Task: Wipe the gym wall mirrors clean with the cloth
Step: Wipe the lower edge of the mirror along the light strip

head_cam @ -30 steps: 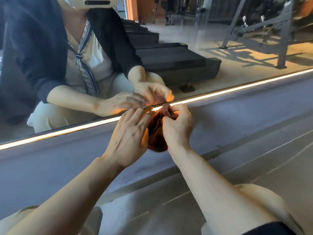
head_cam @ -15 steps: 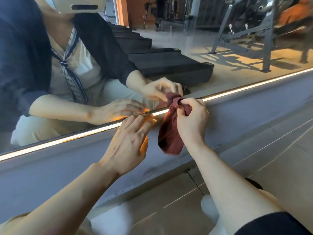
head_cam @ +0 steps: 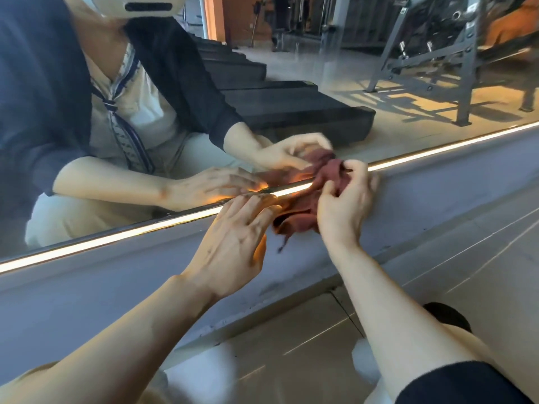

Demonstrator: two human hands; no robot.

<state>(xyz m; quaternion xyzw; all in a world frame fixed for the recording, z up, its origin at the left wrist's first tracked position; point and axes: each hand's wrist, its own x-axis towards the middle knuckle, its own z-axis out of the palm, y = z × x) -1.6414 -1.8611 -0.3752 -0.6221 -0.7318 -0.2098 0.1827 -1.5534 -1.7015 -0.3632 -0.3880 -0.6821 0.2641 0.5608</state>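
I see my right hand (head_cam: 345,204) pinching the bunched dark red cloth (head_cam: 303,208) against the lit strip (head_cam: 116,236) at the bottom edge of the mirror (head_cam: 320,53). My left hand (head_cam: 233,246) lies flat with straight fingers, its fingertips touching the cloth. Below the strip is a grey ledge (head_cam: 437,185), then the tiled floor (head_cam: 481,272).

Cloth (head_cam: 303,214) partly hidden: middle covered by right hand (head_cam: 344,205), left edge tucked behind fingertips of left hand (head_cam: 233,246). Left fingertips' contact with cloth cannot be told; glare is thrown there by the light strip (head_cam: 116,237). Both forearms cut off by the frame at 6 to 7 o'clock and 5 o'clock. Mirror (head_cam: 320,68) cut off at 12, 9 and 3 o'clock. Reflected gym frame (head_cam: 431,62) at 1 o'clock blurred, cropped at top. Knee area at 6 o'clock smeared.
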